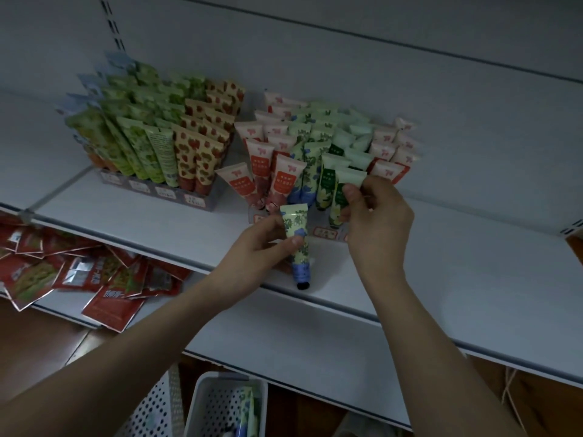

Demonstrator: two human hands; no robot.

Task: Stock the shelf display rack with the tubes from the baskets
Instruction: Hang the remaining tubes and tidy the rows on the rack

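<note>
Far left of both grips stands a full rack (pixel 157 171) of green and strawberry-print tubes; below it, red packets (pixel 79 272) lie heaped on a lower shelf. The left hand (pixel 262 244) pinches a blue-flowered tube (pixel 298 244) at mid-body, cap down, just above the shelf (pixel 441 263) edge. Behind that grip sits the display rack (pixel 318 230), mostly filled. The right hand (pixel 375 212) is clenched on a pale green tube (pixel 342 197) already in the rack, thumb and fingers pinching its upper body. Well below both grips, a white basket (pixel 202 405) holds more tubes. These tubes look light, soft-walled and somewhat slick; I would hold them near the stiffer crimped end or shoulder, not squeezing the middle.
</note>
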